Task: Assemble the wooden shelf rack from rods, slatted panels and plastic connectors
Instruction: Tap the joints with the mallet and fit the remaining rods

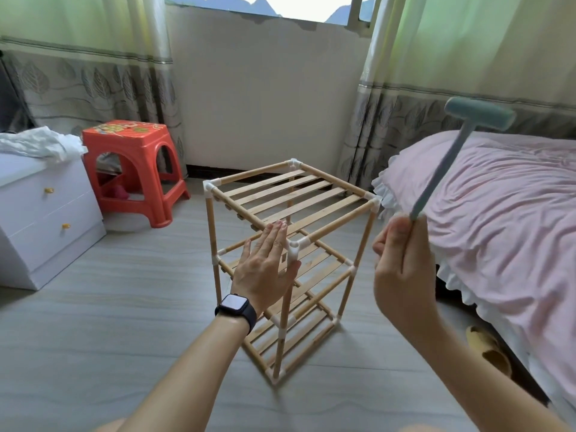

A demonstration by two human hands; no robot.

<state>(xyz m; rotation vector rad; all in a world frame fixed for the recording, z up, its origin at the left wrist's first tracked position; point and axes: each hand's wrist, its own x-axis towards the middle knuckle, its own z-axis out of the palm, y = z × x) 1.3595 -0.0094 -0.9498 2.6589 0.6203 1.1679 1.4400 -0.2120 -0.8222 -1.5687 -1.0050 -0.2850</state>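
One three-tier wooden shelf rack [314,263] stands upright on a grey plank floor [124,307], beside a pink-covered bed [498,213].
It has three pale slatted panels stacked one above another, four upright rods, and white plastic connectors at the corners, four showing on the top tier. The left hand [265,269] is flat, fingers straight and together, at the nearest top corner connector [293,246]; contact cannot be told. The right hand [402,269] is wrapped round the handle of one raised pale blue mallet [480,115].

Single head-worn wide-angle view, facing forward-down, close above shelf rack [293,194] on floor [124,307].
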